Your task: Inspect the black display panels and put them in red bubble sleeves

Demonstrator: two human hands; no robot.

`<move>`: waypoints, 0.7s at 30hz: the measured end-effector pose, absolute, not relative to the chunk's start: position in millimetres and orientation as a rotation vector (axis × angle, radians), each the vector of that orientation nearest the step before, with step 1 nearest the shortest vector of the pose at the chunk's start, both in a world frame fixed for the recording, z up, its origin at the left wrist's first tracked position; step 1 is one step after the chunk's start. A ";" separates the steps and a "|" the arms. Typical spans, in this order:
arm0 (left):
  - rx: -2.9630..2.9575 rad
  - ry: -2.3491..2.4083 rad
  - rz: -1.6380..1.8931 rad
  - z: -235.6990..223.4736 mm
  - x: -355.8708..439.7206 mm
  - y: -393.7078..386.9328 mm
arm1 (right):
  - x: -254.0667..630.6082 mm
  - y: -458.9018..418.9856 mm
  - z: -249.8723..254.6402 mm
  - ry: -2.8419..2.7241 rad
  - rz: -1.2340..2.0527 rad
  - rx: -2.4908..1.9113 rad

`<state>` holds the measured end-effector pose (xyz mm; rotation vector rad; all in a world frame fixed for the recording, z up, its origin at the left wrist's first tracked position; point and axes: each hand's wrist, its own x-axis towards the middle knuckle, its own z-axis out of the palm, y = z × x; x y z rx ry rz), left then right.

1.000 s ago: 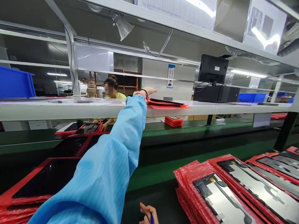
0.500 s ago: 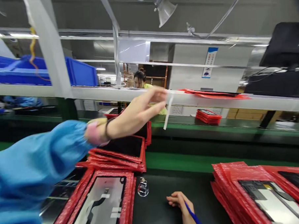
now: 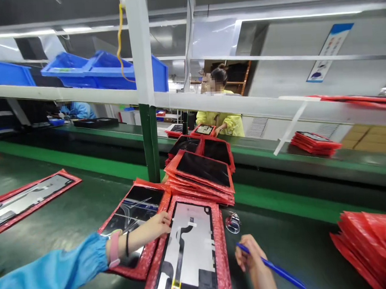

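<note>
Left arm is extending forward in a blue sleeve, left hand [image 3: 156, 225] lying flat, fingers outstretched; right hand [image 3: 251, 257] is curling closed in a writing grip

Blue-headed wall notice [image 3: 329, 52] too blurred to read, no other legible text

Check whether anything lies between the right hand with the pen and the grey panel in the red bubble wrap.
Nothing visible does. The right hand, holding a blue pen, hovers just right of the grey panel; only bare mat separates them. The left hand already touches its upper-left edge.
</note>
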<state>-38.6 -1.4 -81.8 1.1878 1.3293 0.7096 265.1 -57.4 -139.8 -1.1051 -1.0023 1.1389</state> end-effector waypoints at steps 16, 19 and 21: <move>0.753 1.084 0.753 -96.1 -56.9 -18.3 | 187.7 -71.5 -150.4 -1.540 0.765 -1.493; 0.720 1.085 0.741 -92.8 -57.3 -18.2 | 187.1 -71.0 -150.9 -1.578 0.741 -1.519; 0.708 1.090 0.732 -91.8 -57.1 -18.0 | 187.2 -70.5 -152.1 -1.579 0.726 -1.533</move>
